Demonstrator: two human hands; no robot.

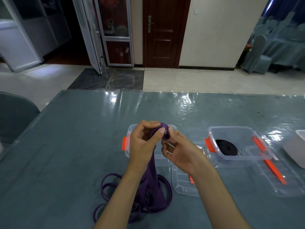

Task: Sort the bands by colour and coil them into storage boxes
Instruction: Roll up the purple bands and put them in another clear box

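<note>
A purple band (154, 182) hangs from my hands down to a loose pile of loops on the table. My left hand (145, 141) and my right hand (178, 151) both pinch its rolled upper end, held in the air above a clear storage box with an orange latch (127, 146). To the right, a second clear box (237, 133) holds a coiled black band (227, 148).
Two clear lids with orange latches lie near the front of the boxes, one (183, 184) under my right wrist and one (283, 177) at the right. A white container (295, 149) sits at the right edge. A grey chair (14, 116) stands at the left.
</note>
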